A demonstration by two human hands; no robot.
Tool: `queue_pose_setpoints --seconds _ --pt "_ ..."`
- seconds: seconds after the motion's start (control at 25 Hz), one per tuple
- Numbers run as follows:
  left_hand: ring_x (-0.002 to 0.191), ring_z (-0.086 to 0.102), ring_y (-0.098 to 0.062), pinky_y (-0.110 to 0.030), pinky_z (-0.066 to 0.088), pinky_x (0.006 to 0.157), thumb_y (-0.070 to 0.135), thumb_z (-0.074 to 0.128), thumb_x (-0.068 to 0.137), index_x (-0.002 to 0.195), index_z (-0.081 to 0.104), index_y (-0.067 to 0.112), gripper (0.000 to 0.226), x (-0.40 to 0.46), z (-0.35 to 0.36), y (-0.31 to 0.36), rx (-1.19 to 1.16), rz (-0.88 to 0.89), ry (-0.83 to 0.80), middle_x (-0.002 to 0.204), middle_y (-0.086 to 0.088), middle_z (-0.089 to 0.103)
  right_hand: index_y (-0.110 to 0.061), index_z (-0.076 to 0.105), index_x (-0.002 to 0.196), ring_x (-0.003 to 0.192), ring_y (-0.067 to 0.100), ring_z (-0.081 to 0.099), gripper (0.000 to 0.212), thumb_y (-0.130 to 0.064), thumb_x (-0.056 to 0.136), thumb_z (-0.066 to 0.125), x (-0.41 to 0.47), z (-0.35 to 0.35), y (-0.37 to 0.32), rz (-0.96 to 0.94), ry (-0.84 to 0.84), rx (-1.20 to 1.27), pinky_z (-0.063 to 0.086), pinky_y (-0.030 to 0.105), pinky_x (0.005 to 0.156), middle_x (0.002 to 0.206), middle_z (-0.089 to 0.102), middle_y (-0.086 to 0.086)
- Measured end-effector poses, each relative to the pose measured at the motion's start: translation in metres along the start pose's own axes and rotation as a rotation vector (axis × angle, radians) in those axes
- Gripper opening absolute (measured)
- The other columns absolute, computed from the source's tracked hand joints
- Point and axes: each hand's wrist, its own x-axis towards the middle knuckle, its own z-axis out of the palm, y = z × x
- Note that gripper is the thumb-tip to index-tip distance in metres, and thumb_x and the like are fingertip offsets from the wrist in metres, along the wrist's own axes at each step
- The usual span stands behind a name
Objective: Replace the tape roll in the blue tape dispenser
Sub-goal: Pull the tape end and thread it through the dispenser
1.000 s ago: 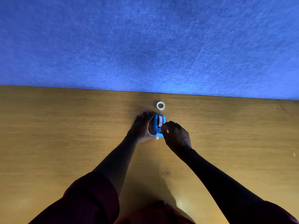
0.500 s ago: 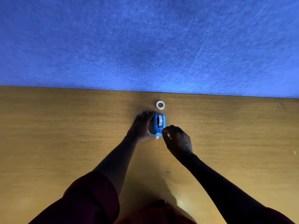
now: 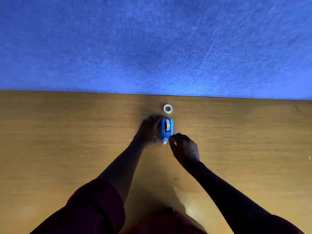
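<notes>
The blue tape dispenser (image 3: pixel 163 130) stands on the wooden table (image 3: pixel 67 141) with a white tape roll (image 3: pixel 167 124) seated in it. My left hand (image 3: pixel 148 132) wraps around the dispenser's left side and grips it. My right hand (image 3: pixel 184 148) is at the dispenser's near end, by the cutter, with its fingertips pinched together. Whether a tape end lies between those fingertips cannot be made out. A second white ring-shaped tape roll (image 3: pixel 168 108) lies flat just beyond the dispenser, touching neither hand.
A blue felt wall (image 3: pixel 152 48) rises right behind the table's far edge, close behind the loose roll. Dark red sleeves cover both upper arms at the bottom of the view. A small pale speck (image 3: pixel 309 157) lies at the far right.
My right hand has drawn back from the dispenser's right side, beside the roll, to its near cutter end. My left hand and the dispenser have stayed put.
</notes>
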Motion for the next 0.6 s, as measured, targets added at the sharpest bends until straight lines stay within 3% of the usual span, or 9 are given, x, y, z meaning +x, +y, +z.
queue_pose_setpoints --seconds 0.2,0.32,0.48,0.6 --pt "0.145 0.025 -0.024 -0.044 0.027 0.117 0.044 0.091 0.060 0.150 0.024 0.031 0.113 0.000 0.003 -0.003 -0.016 -0.016 -0.009 0.156 -0.001 0.031 -0.019 0.068 0.094 0.067 0.012 0.061 0.005 -0.021 0.095 0.063 0.002 0.006 0.002 0.002 -0.019 -0.022 0.046 0.024 0.052 0.087 0.068 -0.006" --pt "0.151 0.017 -0.025 -0.043 0.017 0.121 0.046 0.090 0.062 0.152 0.019 0.032 0.116 0.001 0.005 -0.006 -0.019 -0.034 -0.038 0.160 -0.002 0.027 -0.022 0.067 0.094 0.063 0.010 0.060 0.007 -0.024 0.096 0.061 0.002 0.010 0.003 0.003 -0.032 -0.044 0.035 0.018 0.049 0.085 0.068 -0.007" --pt "0.150 0.020 -0.025 -0.046 0.022 0.122 0.049 0.088 0.061 0.153 0.022 0.030 0.115 0.001 0.004 -0.005 -0.022 -0.026 -0.035 0.159 -0.001 0.028 -0.024 0.068 0.108 0.067 0.014 0.065 0.016 -0.023 0.097 0.058 -0.003 0.013 0.003 -0.003 -0.027 -0.023 0.047 0.026 0.050 0.089 0.070 -0.006" --pt "0.150 0.020 -0.025 -0.046 0.022 0.123 0.049 0.088 0.062 0.153 0.023 0.029 0.114 0.001 0.003 -0.004 -0.028 -0.014 -0.028 0.159 -0.002 0.030 -0.026 0.063 0.119 0.073 0.014 0.067 0.026 -0.022 0.094 0.062 -0.010 0.013 0.004 -0.037 -0.045 -0.056 0.047 0.025 0.051 0.097 0.071 -0.005"
